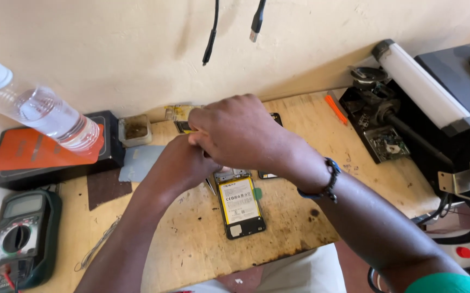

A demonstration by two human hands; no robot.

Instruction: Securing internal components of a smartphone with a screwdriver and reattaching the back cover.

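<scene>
Fingers (205,142) of your right hand (240,133) curled, grip hidden; left hand (183,163) closed on tweezers (211,185). Opened phone (239,203) just below fingers on tabletop (191,239). Risk: tweezer tip slips, punctures yellow battery (239,199).

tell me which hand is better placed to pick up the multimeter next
Left, most likely. The multimeter sits at the bench's left edge, on the same side as the left hand. The right hand lies crossed over the left above the opened phone, and would have to reach across it.
</scene>
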